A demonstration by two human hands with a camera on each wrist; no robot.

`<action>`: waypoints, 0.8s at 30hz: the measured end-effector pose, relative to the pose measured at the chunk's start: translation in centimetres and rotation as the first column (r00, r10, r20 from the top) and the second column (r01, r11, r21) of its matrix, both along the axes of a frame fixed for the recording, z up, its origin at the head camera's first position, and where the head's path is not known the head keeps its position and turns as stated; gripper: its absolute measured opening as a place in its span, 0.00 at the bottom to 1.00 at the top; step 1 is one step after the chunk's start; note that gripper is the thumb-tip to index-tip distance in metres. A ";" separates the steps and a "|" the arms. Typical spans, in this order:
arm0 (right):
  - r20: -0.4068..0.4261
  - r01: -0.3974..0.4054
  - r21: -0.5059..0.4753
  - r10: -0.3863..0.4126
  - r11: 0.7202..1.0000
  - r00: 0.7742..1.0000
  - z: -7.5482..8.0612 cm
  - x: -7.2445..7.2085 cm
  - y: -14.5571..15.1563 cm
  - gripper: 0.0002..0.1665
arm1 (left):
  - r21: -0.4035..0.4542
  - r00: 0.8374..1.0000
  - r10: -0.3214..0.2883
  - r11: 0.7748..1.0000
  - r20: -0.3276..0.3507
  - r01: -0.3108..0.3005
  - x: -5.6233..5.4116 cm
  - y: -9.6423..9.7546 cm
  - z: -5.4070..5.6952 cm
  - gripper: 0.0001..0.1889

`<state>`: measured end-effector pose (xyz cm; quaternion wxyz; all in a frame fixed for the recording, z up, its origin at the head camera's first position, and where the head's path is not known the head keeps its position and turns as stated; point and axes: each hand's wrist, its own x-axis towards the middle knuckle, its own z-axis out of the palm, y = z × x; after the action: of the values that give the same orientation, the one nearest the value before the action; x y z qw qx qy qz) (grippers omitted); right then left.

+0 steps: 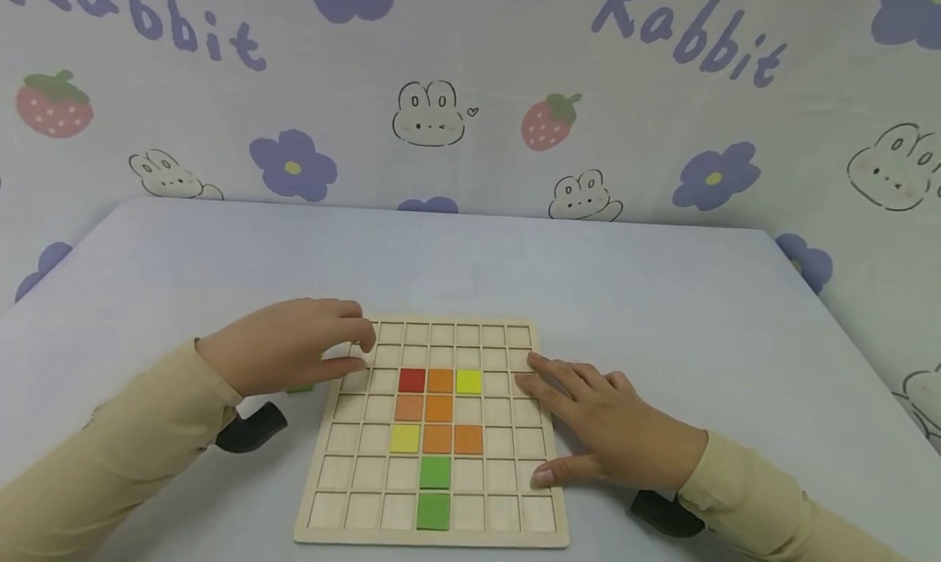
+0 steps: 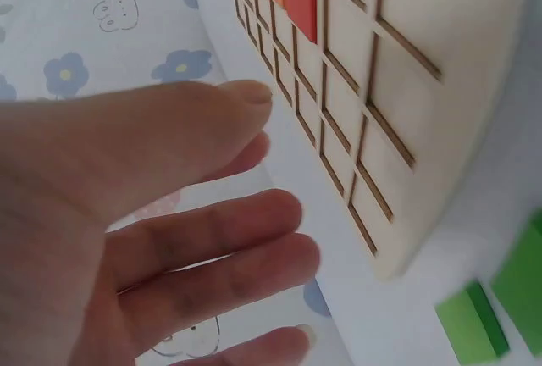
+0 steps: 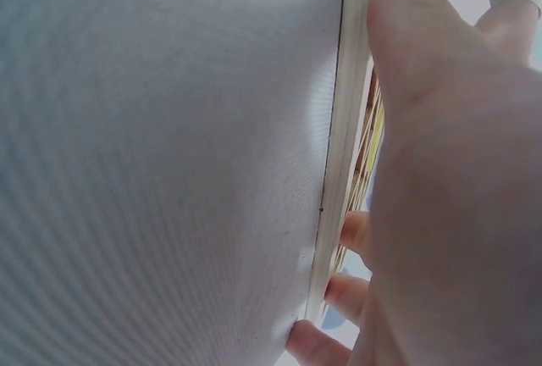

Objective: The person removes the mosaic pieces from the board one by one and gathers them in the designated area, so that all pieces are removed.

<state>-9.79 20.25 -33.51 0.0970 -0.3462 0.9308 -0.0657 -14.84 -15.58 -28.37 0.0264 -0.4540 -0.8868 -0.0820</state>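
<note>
A wooden grid board (image 1: 432, 537) lies on the table, with coloured square tiles in its middle columns: a red tile (image 1: 412, 380), orange tiles (image 1: 439, 408), yellow tiles (image 1: 469, 381) and two green tiles (image 1: 434, 511) lowest in the column. Over the board's far left corner hovers my left hand (image 1: 290, 345), thumb and fingers apart with nothing between them. My right hand (image 1: 610, 419) rests along the right edge, its fingertips and thumb on the rim. In the right wrist view, the fingers (image 3: 347, 298) touch the board's side (image 3: 339, 154).
Loose green blocks (image 2: 470, 324) lie on the table left of the board, mostly hidden by the left arm in the head view. Dark wrist camera mounts (image 1: 252, 428) hang under both sleeves. Behind the table (image 1: 456, 260) hangs a printed cloth (image 1: 353, 72) with rabbits and flowers.
</note>
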 end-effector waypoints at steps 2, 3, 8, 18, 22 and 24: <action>-0.003 0.000 -0.002 0.000 1.000 1.000 0.0 0.0 0.0 0.59 | 0.009 1.000 -0.025 1.000 -0.013 0.025 -0.2 0.8 -0.1 0.06; -0.008 -0.001 -0.002 0.001 1.000 1.000 0.0 0.0 0.0 0.59 | 0.009 0.999 -0.034 0.999 -0.017 0.034 -0.3 1.1 -0.1 0.06; -0.035 -0.002 -0.005 0.002 1.000 0.999 -0.1 0.0 0.1 0.59 | -0.015 0.997 -0.071 0.997 0.000 0.071 -0.6 2.9 -0.3 0.08; -0.031 -0.005 -0.006 0.005 1.000 1.000 -0.1 0.1 0.0 0.59 | -0.041 0.989 -0.134 0.990 0.060 0.137 -0.6 5.2 -1.0 0.07; -0.025 -0.003 -0.002 0.003 1.000 1.000 0.0 0.1 0.0 0.59 | -0.051 0.987 -0.142 0.988 0.074 0.146 -0.6 5.2 -1.4 0.08; -0.023 -0.002 0.000 0.002 1.000 1.000 0.0 0.0 0.0 0.59 | -0.058 0.987 -0.140 0.988 0.080 0.145 -0.7 5.2 -1.6 0.08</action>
<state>-9.75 20.26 -33.53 0.0865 -0.3477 0.9316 -0.0616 -15.59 -10.42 -29.97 -0.0278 -0.5134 -0.8546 -0.0728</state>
